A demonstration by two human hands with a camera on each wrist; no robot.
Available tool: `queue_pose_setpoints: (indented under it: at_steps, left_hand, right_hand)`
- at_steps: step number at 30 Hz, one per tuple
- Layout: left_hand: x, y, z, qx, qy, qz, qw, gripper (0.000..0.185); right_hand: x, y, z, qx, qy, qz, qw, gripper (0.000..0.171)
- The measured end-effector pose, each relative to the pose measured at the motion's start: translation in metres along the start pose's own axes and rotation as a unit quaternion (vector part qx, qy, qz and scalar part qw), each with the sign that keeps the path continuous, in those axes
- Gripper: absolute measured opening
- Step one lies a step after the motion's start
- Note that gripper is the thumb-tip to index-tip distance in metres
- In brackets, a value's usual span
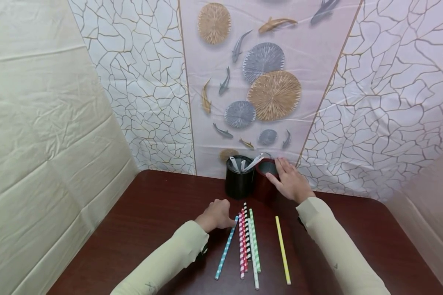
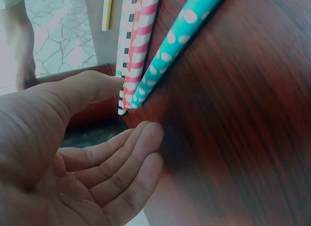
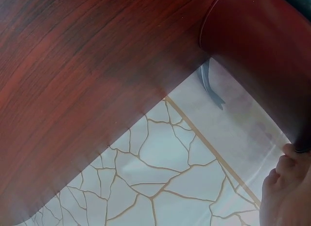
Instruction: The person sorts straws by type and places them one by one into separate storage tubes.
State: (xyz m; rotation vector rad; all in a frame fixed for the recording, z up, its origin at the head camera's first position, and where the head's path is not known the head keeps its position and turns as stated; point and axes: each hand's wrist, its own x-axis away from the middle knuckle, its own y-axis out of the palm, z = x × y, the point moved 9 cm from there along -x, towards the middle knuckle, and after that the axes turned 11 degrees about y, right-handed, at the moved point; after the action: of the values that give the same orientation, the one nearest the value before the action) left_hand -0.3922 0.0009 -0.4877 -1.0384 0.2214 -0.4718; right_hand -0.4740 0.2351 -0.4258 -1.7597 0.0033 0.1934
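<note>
A dark red cup (image 1: 264, 180) stands at the back of the table, and my right hand (image 1: 291, 180) holds its right side near the rim, thumb at the front and fingers behind. In the right wrist view only some fingers (image 3: 286, 180) show beside the cup (image 3: 262, 46). My left hand (image 1: 217, 214) hovers with loosely bent fingers by the far end of a blue dotted paper straw (image 1: 227, 248). In the left wrist view its thumb overlaps the ends of the pink striped straw (image 2: 144, 34) and its neighbours, and nothing lies between thumb and fingers.
A black cup (image 1: 239, 186) with white paper-wrapped sticks (image 1: 252, 163) stands left of the red one. Black striped (image 1: 247, 233) and green striped (image 1: 254, 241) straws lie bunched with others. A yellow straw (image 1: 282, 250) lies apart. A patterned cloth (image 1: 221, 82) hangs behind the table.
</note>
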Motion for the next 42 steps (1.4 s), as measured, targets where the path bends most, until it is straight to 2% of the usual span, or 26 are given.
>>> queue_pose_setpoints:
  at_steps: [9,14,20,22,25,27,29,37,42]
  left_hand:
    - [-0.006,0.013,-0.001,0.003,-0.040,-0.013,0.9991,0.030]
    - [-0.008,0.014,0.000,0.005,-0.038,-0.015,0.9992,0.029]
    - [-0.015,0.023,-0.012,0.034,-0.052,-0.023,0.9978,0.029]
    - [-0.026,0.034,-0.025,0.033,-0.046,-0.018,0.9982,0.029]
    - [-0.026,0.034,-0.026,0.041,-0.045,-0.019,0.9979,0.030]
    - [-0.023,0.032,-0.025,0.043,-0.047,-0.020,0.9978,0.032]
    - [-0.012,0.021,-0.014,0.060,-0.056,-0.026,0.9963,0.032]
    - [-0.006,0.009,-0.019,0.079,-0.053,-0.016,0.9954,0.034]
    - [-0.003,-0.009,-0.019,0.102,-0.047,0.013,0.9936,0.036]
  right_hand:
    - [0.000,0.001,0.001,0.003,0.007,0.000,1.000,0.093]
    - [0.000,0.001,0.002,0.007,0.009,0.000,1.000,0.094]
    - [0.000,0.002,0.001,0.002,0.006,-0.002,1.000,0.093]
    - [0.000,0.001,0.001,0.001,0.004,-0.001,1.000,0.093]
    - [0.000,0.001,0.001,0.000,0.004,0.000,1.000,0.093]
    - [0.000,0.001,0.001,0.001,0.003,0.003,1.000,0.092]
    - [0.000,0.001,0.001,0.000,0.003,0.004,1.000,0.092]
    - [0.001,0.001,0.000,0.003,-0.001,0.003,1.000,0.091]
    - [0.000,-0.001,0.000,0.003,0.002,0.002,1.000,0.092]
